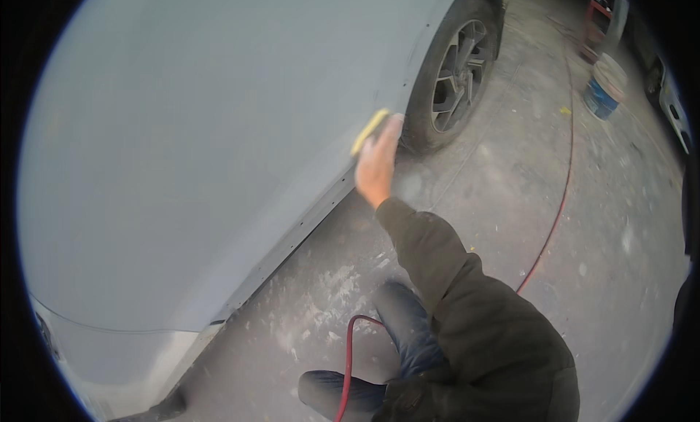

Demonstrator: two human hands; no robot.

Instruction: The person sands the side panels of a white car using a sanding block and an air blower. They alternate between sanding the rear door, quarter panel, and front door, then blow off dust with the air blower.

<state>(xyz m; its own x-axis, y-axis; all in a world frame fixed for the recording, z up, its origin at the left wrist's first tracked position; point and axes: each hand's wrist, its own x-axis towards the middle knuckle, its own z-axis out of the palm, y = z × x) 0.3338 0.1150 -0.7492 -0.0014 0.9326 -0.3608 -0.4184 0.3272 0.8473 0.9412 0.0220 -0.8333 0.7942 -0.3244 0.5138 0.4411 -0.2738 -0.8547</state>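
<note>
My right hand [377, 163] is stretched out at the end of a dark olive sleeve. Its fingers are closed round a hand pad, a sanding block by its look, with a yellow face [369, 133] and a darker back. The pad rests against the lower edge of a large matte grey car panel [197, 145], just short of the wheel [456, 76]. Motion smears the hand and pad a little, so the single fingers are hard to make out. My left hand is out of the picture.
A red hose [558, 219] runs along the stained concrete floor [503, 181] and loops up by my knees [412, 327]. At the upper right stand a blue and white bucket [604, 90] and a red stand [596, 28]. Part of another vehicle [674, 105] shows at the right rim.
</note>
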